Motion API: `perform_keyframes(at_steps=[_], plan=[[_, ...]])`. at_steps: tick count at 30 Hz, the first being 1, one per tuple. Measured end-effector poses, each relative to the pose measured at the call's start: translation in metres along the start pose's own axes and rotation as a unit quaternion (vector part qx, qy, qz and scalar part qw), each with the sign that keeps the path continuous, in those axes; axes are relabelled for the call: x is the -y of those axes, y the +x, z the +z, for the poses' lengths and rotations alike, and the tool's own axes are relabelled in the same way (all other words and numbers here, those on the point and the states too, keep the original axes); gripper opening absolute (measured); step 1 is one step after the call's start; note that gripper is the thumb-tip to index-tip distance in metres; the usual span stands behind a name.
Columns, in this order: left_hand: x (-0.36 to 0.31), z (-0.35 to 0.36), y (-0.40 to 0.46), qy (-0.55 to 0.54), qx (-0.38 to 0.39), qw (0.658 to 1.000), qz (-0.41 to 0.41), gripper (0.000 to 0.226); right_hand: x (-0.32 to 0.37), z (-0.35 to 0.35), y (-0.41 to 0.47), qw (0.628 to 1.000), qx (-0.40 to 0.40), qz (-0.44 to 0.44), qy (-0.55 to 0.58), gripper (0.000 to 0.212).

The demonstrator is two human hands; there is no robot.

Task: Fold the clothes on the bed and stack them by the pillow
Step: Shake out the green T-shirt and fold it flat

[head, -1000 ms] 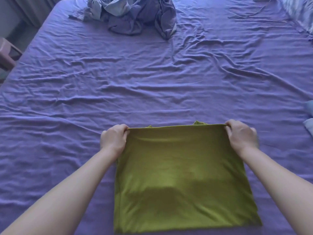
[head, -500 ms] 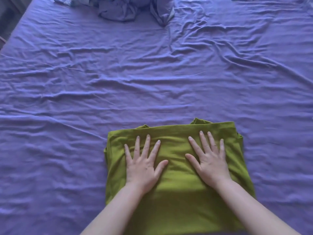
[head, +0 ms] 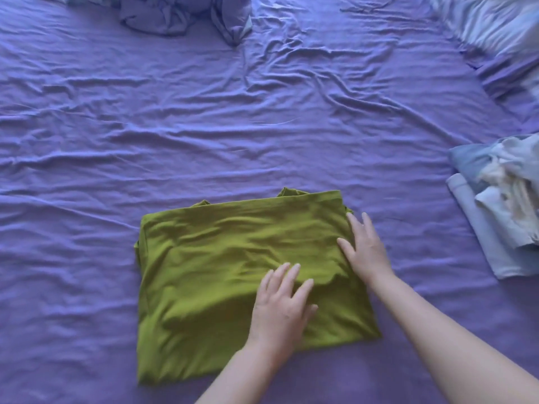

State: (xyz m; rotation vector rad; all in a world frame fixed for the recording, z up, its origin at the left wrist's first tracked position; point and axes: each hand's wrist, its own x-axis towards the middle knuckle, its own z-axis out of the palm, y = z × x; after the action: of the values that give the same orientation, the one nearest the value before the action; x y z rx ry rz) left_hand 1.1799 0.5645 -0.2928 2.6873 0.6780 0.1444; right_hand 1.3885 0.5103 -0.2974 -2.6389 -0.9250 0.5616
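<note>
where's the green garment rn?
Head view: the green garment lies folded on the purple sheet, low centre, with both hands, left and right, flat on its right part.

text check | nope, nothing readable anywhere | no labels, brands, numbers or signs on any of the fabric in view

Soft, even daylight with a cool purple cast. A faint shadow lies under the left hand (head: 281, 309). Right edge looks motion-blurred; wide-angle bending at edges.
</note>
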Motion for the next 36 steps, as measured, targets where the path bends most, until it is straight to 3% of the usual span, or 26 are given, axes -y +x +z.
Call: perform_keyframes(at_steps=[3,6,12,14,16,19,24,30,36], plan=[[-0.053,0.016,0.01,-0.105,0.023,0.994,0.01,0.046,-0.005,-0.022,0.022,0.995,0.034,0.03,0.094,0.074],[-0.091,0.033,0.017,-0.139,0.044,0.989,-0.019,0.05,-0.006,-0.024,0.034,0.992,0.05,0.038,0.11,0.076],[-0.137,0.059,0.018,-0.083,0.133,0.977,-0.144,0.084,-0.006,-0.011,0.045,0.985,0.037,0.069,0.153,0.054],[-0.14,0.056,0.021,-0.069,0.13,0.977,-0.155,0.076,-0.003,-0.011,0.043,0.982,0.043,0.068,0.172,0.048],[-0.139,0.053,0.026,-0.07,0.076,0.981,-0.163,0.053,0.001,-0.014,0.042,0.98,0.044,0.064,0.181,0.046],[-0.126,0.048,0.02,-0.143,0.023,0.973,-0.181,0.027,0.013,-0.024,0.041,0.965,0.077,0.079,0.24,0.039],[-0.094,0.028,-0.011,-0.322,-0.007,0.898,-0.3,0.04,0.047,-0.038,0.032,0.913,0.148,0.097,0.367,0.033],[-0.04,-0.018,-0.056,-0.433,-0.063,0.784,-0.442,0.018,0.115,-0.027,0.012,0.894,0.178,0.053,0.407,0.029],[0.027,-0.054,-0.1,-0.446,-0.125,0.742,-0.484,0.014,0.202,0.012,-0.012,0.902,0.173,0.009,0.396,0.042]])
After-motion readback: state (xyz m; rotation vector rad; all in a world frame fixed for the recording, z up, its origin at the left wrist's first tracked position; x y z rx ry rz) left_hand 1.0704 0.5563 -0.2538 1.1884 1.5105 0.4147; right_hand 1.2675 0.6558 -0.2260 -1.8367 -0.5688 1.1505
